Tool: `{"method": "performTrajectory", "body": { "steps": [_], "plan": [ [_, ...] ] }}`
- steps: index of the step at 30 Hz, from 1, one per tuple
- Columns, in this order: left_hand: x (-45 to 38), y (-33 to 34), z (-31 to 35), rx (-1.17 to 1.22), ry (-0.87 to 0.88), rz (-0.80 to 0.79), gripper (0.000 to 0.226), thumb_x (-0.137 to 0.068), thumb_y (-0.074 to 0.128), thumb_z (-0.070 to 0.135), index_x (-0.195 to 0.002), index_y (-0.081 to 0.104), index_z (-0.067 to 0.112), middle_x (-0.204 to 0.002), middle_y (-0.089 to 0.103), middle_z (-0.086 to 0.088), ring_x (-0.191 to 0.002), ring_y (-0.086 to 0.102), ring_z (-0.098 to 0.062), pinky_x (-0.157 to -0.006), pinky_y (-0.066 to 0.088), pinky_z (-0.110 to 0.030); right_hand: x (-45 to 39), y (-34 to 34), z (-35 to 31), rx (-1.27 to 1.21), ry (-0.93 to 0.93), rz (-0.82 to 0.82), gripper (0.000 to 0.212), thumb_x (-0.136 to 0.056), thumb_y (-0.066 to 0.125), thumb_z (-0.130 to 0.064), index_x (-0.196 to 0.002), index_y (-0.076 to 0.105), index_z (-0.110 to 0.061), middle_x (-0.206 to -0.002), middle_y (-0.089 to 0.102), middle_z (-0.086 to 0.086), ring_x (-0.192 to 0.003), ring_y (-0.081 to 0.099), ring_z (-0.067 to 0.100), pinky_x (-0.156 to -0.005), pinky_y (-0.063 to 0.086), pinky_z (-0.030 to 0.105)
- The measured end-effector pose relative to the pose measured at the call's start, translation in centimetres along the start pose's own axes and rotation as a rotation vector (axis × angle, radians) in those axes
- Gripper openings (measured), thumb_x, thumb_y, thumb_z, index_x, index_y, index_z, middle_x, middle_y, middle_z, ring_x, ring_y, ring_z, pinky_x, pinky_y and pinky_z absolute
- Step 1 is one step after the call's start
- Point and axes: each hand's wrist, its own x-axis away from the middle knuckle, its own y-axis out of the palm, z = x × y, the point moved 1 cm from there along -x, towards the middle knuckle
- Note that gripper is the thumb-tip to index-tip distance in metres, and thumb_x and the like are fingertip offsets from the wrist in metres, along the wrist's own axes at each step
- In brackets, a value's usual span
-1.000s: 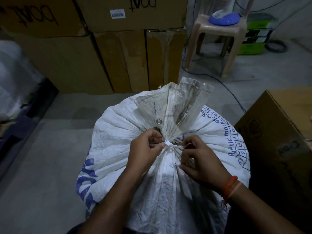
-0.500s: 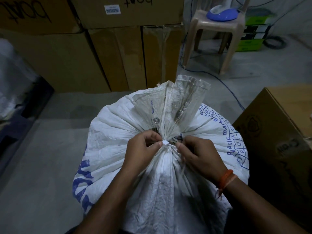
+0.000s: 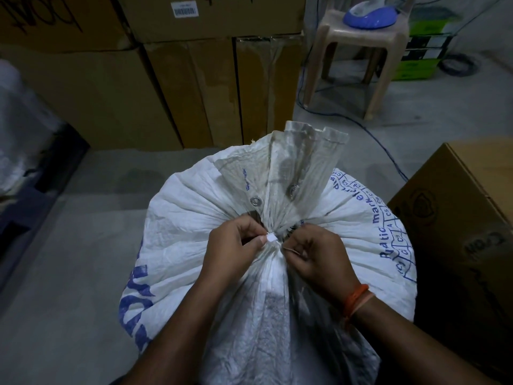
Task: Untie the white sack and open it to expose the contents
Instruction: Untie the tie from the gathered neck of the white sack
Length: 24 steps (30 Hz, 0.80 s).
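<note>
Both hands work at the tied neck of the white sack (image 3: 194,223). Curled in, the left hand (image 3: 231,247) pinches the small white tie (image 3: 271,237) between thumb and forefinger at the cinch; the right hand (image 3: 316,252), also curled, pinches a thin strand just beside the tie on its right side. The two sets of fingertips are close together, with the knot between them.

Standing upright on the grey concrete floor (image 3: 69,259), the woven sack has its long axis running floor to neck, seen from above, bulging round below the cinch. Above the hands, the gathered mouth (image 3: 302,162) fans upward and away from the person, its hem closed in pleats, with two metal eyelets (image 3: 256,201) showing in the folds. Blue print runs along the sack's left and right sides. Nearer the person, a loose fold of sack cloth hangs down between the forearms.

An orange wristband (image 3: 354,300) circles the right wrist. Stacked cardboard cartons (image 3: 138,87) stand behind, another carton (image 3: 458,232) just right of the sack, and a plastic stool (image 3: 358,59) carries a blue object (image 3: 370,16).
</note>
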Motion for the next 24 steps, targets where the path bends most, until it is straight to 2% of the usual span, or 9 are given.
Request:
{"method": "performTrajectory", "body": {
  "steps": [3,7,10,13,17,20,24],
  "plan": [
    [-0.1,-0.2,-0.1,0.012,0.018,-0.022,0.007,-0.086,0.083,0.021,-0.083,0.078,0.024,-0.082,0.081,0.008,-0.083,0.077,-0.006,-0.081,0.061,-0.034,-0.1,0.1,0.0,-0.052,0.023,0.051,0.017,-0.072,0.080,-0.012,-0.064,0.067,-0.017,-0.062,0.061,-0.002,-0.060,0.058,0.011,-0.057,0.044,0.027],
    [0.2,-0.3,-0.2,0.057,0.009,-0.083,0.016,-0.078,0.090,0.027,-0.082,0.075,0.021,-0.082,0.081,0.002,-0.082,0.079,-0.016,-0.081,0.063,-0.045,-0.1,0.4,0.2,-0.090,0.087,0.041,0.020,-0.074,0.078,-0.021,-0.060,0.064,-0.017,-0.055,0.055,-0.003,-0.058,0.054,0.013,-0.054,0.038,0.021],
    [0.3,0.0,-0.4,0.052,0.006,-0.067,0.021,-0.073,0.091,0.028,-0.080,0.072,0.021,-0.079,0.080,0.001,-0.080,0.078,-0.023,-0.079,0.062,-0.054,0.0,0.6,0.4,-0.126,0.124,0.054,0.034,-0.074,0.078,-0.024,-0.053,0.053,-0.033,-0.050,0.049,-0.006,-0.056,0.054,0.011,-0.051,0.033,0.014],
    [0.3,0.4,-0.4,0.019,0.011,-0.039,0.022,-0.073,0.091,0.027,-0.078,0.071,0.020,-0.078,0.080,0.004,-0.078,0.078,-0.018,-0.077,0.062,-0.049,0.1,0.8,0.5,-0.131,0.118,0.062,0.044,-0.074,0.080,-0.024,-0.051,0.046,-0.041,-0.048,0.047,-0.008,-0.053,0.052,0.006,-0.050,0.032,0.011],
    [0.4,0.5,-0.3,-0.010,0.002,-0.009,0.021,-0.074,0.092,0.023,-0.078,0.072,0.020,-0.078,0.079,0.004,-0.076,0.076,-0.011,-0.072,0.060,-0.033,0.2,1.0,0.7,-0.106,0.140,0.055,0.033,-0.075,0.082,-0.020,-0.054,0.056,-0.024,-0.050,0.048,-0.005,-0.052,0.050,0.009,-0.051,0.037,0.024],
    [0.4,0.6,-0.2,-0.020,0.002,0.008,0.023,-0.073,0.093,0.022,-0.078,0.071,0.018,-0.076,0.078,0.003,-0.074,0.074,-0.011,-0.064,0.053,-0.021,0.1,1.2,0.6,-0.114,0.137,0.066,0.033,-0.076,0.080,-0.022,-0.055,0.055,-0.025,-0.049,0.046,-0.009,-0.051,0.049,0.004,-0.050,0.036,0.021],
    [0.4,0.8,-0.1,-0.017,-0.016,0.029,0.023,-0.072,0.094,0.025,-0.078,0.072,0.019,-0.076,0.078,0.004,-0.074,0.074,-0.012,-0.067,0.057,-0.029,0.1,1.4,0.6,-0.095,0.136,0.075,0.029,-0.076,0.081,-0.023,-0.057,0.061,-0.013,-0.049,0.050,-0.003,-0.053,0.053,0.014,-0.050,0.040,0.029]
  ]
}}
